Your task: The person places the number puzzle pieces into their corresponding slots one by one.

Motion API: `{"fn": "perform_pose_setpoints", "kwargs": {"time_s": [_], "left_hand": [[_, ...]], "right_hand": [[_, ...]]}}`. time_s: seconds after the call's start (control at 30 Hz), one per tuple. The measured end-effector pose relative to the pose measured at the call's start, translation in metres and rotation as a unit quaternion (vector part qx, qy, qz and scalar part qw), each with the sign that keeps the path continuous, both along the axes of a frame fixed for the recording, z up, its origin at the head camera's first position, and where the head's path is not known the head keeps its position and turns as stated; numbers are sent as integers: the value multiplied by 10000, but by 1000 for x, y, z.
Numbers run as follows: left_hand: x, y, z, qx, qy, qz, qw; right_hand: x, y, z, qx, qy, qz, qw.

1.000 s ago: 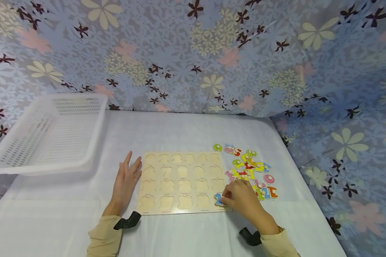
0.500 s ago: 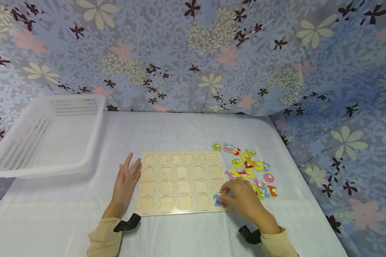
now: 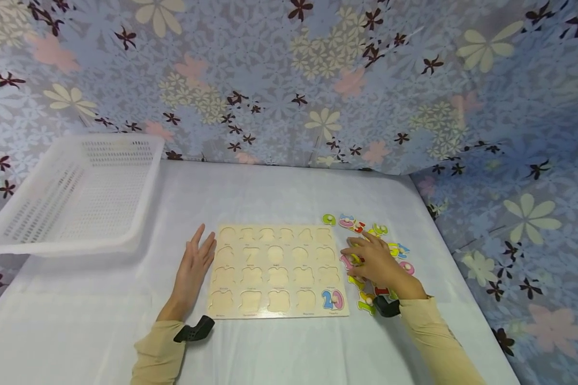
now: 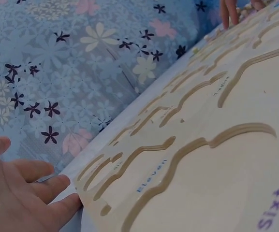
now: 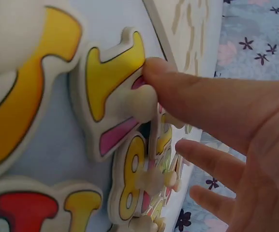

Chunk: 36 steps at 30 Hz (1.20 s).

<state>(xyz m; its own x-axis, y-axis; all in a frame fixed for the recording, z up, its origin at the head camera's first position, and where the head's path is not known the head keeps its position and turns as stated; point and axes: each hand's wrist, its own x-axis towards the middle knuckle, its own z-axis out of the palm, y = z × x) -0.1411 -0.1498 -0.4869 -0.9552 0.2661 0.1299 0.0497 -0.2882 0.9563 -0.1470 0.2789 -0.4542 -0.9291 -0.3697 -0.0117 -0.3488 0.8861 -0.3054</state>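
Note:
A wooden number puzzle board (image 3: 265, 275) lies on the white-covered table, its recesses bare except the lower right corner one. There a blue and pink "20" piece (image 3: 327, 300) sits. My left hand (image 3: 190, 270) rests flat at the board's left edge, fingers spread; the left wrist view shows the fingertips at the board's corner. My right hand (image 3: 378, 262) is over the heap of knobbed number pieces right of the board. In the right wrist view, its thumb is against or very near a yellow and pink piece (image 5: 112, 72); the other fingers are spread, gripping nothing visible.
A white plastic basket (image 3: 139, 224) stands at the far left of the table. Several loose pieces, among them a green one (image 3: 329, 220) and a pink ring-shaped one (image 3: 407, 267), surround the right hand. Flowered cloth (image 3: 270, 80) hangs behind and on the right.
My right hand has let go of the "20" piece, now in the corner recess, and moved right and away from me to the heap. The left hand stays by the board.

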Motion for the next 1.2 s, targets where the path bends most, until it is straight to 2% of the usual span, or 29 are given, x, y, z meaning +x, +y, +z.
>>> {"fn": "perform_pose_setpoints", "kwargs": {"time_s": [0.17,0.33,0.47,0.6,0.73,0.87,1.0,1.2], "left_hand": [[-1,0,-2,-50,36,-6,10000],[-1,0,-2,-39,15,14,10000],[-2,0,-2,-27,-11,29,10000],[-1,0,-3,22,-26,11,10000],[-1,0,-4,53,-17,4,10000],[1,0,-5,5,-36,32,10000],[3,2,-5,-13,-36,23,10000],[0,1,-2,-18,0,21,10000]], "right_hand": [[0,0,-4,1,86,-118,9999],[1,-2,-3,-233,331,-169,9990],[8,-11,0,-666,709,-248,9949],[20,-26,3,-880,860,-74,9924],[26,-42,1,-722,834,62,9939],[29,-51,-6,-500,749,14,9959],[31,-53,-14,-493,674,-36,9965],[32,-59,-16,-340,938,-40,9950]]}}
